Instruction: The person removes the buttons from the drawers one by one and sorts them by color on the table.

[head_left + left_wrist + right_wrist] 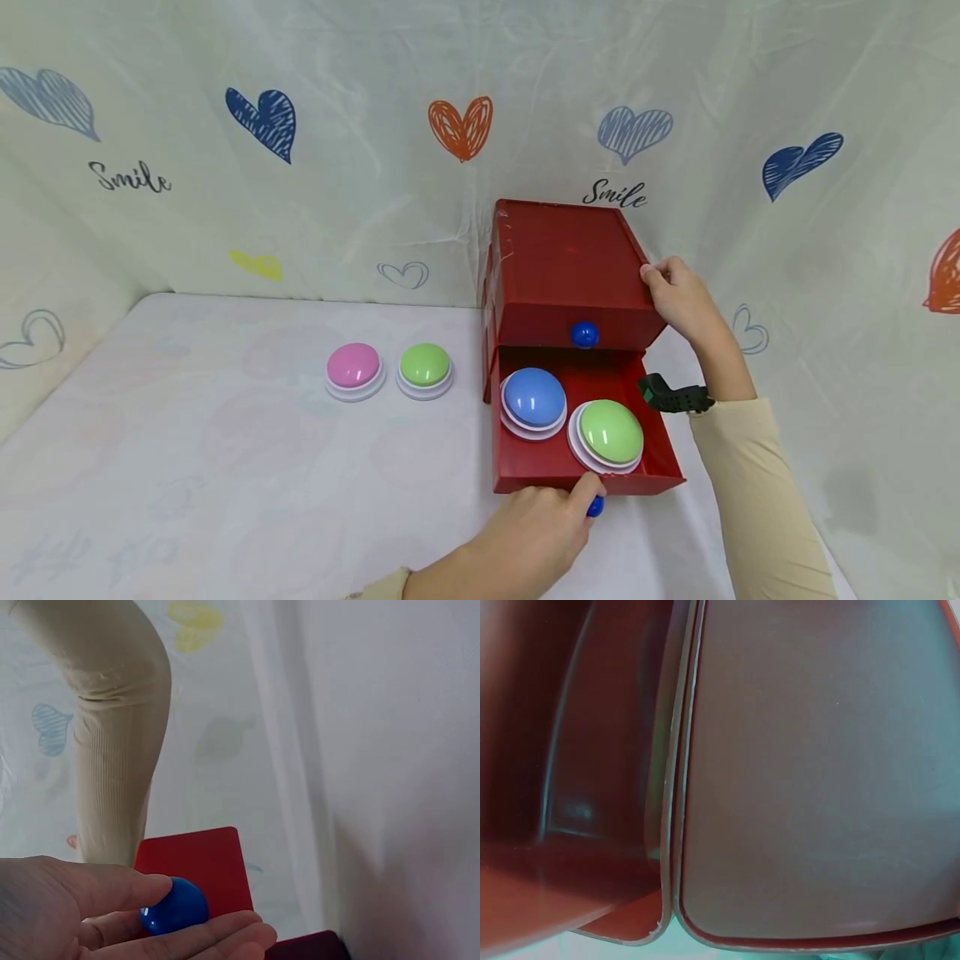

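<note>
A small red drawer cabinet (570, 250) stands against the back curtain, its lower drawer (513, 475) pulled out toward me. Inside that drawer sit a blue dome push button (534, 397) and a green one (612, 432), both on white bases. My left hand (528, 533) pinches the lower drawer's round blue knob (176, 907) between thumb and fingers. At the cabinet's upper right edge, my right hand (681, 300) grips it, thumb on top; its other fingers are partly hidden. The upper drawer's blue knob (584, 335) is untouched. Red panels (825, 772) fill the right wrist view.
Left of the cabinet, a pink dome button (354, 367) and a smaller green one (424, 367) stand side by side on the white tabletop (225, 467). A curtain (360, 150) printed with hearts hangs behind. A black strap device (675, 396) is on my right wrist.
</note>
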Motion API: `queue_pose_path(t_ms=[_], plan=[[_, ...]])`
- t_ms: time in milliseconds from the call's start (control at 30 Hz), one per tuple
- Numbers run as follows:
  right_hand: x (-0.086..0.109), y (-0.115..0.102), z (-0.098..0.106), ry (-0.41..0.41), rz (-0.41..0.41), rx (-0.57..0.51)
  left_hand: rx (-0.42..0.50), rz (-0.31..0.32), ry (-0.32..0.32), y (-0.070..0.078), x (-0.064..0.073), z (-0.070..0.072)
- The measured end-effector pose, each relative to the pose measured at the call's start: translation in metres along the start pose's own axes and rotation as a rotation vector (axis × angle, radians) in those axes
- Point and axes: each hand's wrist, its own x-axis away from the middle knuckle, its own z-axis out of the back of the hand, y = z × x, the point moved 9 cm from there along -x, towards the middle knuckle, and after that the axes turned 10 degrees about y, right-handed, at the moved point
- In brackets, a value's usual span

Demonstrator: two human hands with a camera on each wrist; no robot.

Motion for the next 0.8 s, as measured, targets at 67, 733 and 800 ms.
queue_pose_path(t_ms=[67, 733, 800], plan=[[0.0, 0.0, 0.001, 0.004, 0.005, 0.001, -0.006, -0.016, 0.01, 0.002, 0.0, 0.001], [0.0, 0.0, 0.001, 0.017, 0.01, -0.003, -0.024, 0.012, -0.019, -0.004, 0.001, 0.009], [0.0, 0.0, 0.001, 0.017, 0.011, -0.006, 0.002, -0.01, 0.008, -0.002, 0.001, 0.015]])
